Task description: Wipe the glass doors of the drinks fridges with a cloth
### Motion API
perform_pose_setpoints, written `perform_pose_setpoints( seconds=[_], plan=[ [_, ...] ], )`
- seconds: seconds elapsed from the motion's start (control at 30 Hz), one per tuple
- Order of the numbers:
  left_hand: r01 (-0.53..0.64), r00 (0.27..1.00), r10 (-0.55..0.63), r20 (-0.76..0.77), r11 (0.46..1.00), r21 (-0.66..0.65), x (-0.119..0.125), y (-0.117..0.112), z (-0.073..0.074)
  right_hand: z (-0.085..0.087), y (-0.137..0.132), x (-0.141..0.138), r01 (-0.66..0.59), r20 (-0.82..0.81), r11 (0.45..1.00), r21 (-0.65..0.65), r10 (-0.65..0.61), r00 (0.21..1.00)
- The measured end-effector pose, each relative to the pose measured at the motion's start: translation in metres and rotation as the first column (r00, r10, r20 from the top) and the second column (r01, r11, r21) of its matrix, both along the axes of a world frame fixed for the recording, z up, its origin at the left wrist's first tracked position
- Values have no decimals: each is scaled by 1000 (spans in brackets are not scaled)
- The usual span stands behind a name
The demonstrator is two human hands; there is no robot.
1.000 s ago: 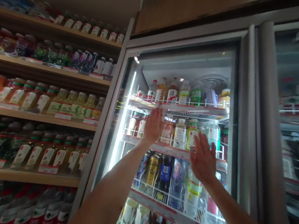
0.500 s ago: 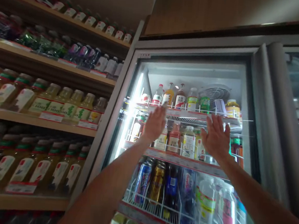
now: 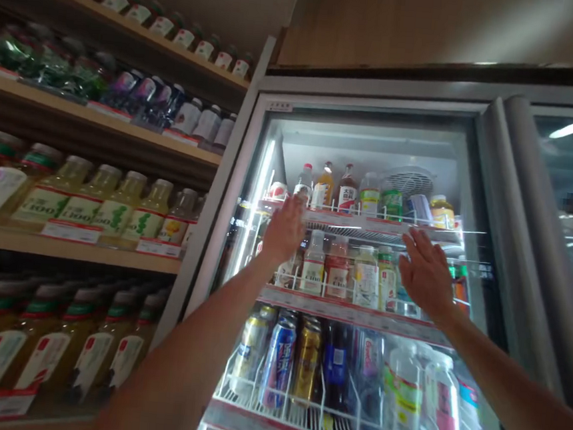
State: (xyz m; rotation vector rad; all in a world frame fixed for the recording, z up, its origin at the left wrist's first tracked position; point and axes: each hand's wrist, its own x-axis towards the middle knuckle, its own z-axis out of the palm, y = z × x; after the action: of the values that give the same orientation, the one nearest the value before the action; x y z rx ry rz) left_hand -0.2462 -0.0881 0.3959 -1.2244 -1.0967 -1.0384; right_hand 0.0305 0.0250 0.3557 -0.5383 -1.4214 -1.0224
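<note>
The glass door (image 3: 358,231) stands upright, facing the camera.

A bare left hand (image 3: 284,229) and bare right hand (image 3: 427,271) are raised, open-fingered, before a grey-framed glass-door fridge (image 3: 377,93) holding colourful labelled bottles (image 3: 366,275); pale wooden shelves (image 3: 87,249) stand left.

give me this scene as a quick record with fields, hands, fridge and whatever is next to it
left hand: raised, fingers extended, no item visible in it
right hand: raised, fingers extended, no item visible in it
contact with glass: cannot tell
fridge: lit inside, drinks on racks
cans: gold can beside blue can
picture left: wooden shelves with bottles
</note>
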Motion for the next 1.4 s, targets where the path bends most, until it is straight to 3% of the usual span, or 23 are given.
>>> perform_pose_setpoints(
  seconds=[0.07,0.13,0.2,0.27,0.33,0.4,0.5,0.57,0.63,0.73,0.8,0.83,0.9,1.0,1.07,1.17,1.23,1.27,1.4],
  plan=[
    [12,978,-41,206,990,141,-21,-10,13,-4,-2,-9,8,-74,999,-31,-10,997],
    [52,971,-96,220,979,196,-11,-4,16,-7,-4,-18,19,-153,998,-65,-28,988],
    [118,992,-121,20,988,104,23,13,6,-11,-5,-25,27,-190,996,-85,-42,981],
    [135,967,-138,-214,990,-28,57,31,-7,-13,-5,-26,30,-186,996,-83,-45,982],
    [130,940,-150,-305,988,-87,68,38,-10,-14,-4,-24,34,-182,997,-72,-47,982],
    [146,958,-156,-239,988,-60,51,32,2,-14,-3,-23,46,-182,997,-67,-58,982],
    [175,983,-179,37,980,95,12,16,31,-14,-2,-23,55,-184,996,-75,-68,981],
    [170,964,-200,177,971,171,8,13,38,-14,-3,-24,45,-190,996,-77,-59,980],
    [180,970,-199,139,974,139,27,19,26,-14,-4,-25,36,-196,996,-79,-51,979],
    [172,964,-175,-198,985,-31,57,32,-10,-15,-5,-24,39,-195,995,-95,-57,979],
    [130,936,-150,-318,988,-84,50,32,-23,-15,-7,-24,46,-193,993,-107,-66,979],
    [116,946,-134,-295,990,-77,37,28,-22,-15,-7,-24,48,-195,993,-112,-69,978],
    [110,989,-109,-98,994,2,3,14,-11,-15,-7,-24,49,-199,993,-111,-71,977],
    [96,965,-132,226,982,162,-26,-5,4,-15,-5,-24,51,-203,994,-92,-69,977],
    [94,965,-129,227,983,156,-16,-7,-5,-15,-3,-23,43,-212,996,-74,-58,975],
    [74,995,-75,-70,997,-15,14,4,-36,-16,1,-22,1,-218,999,-35,-9,976],
    [51,981,-65,-185,996,-77,17,8,-48,-16,2,-22,-45,-201,999,-29,39,979],
    [52,986,-63,-158,996,-71,12,8,-49,-17,1,-22,-70,-193,997,-38,62,979],
    [64,975,-85,208,993,104,-9,0,-35,-17,-6,-24,-94,-179,991,-96,75,981]
  ],
)
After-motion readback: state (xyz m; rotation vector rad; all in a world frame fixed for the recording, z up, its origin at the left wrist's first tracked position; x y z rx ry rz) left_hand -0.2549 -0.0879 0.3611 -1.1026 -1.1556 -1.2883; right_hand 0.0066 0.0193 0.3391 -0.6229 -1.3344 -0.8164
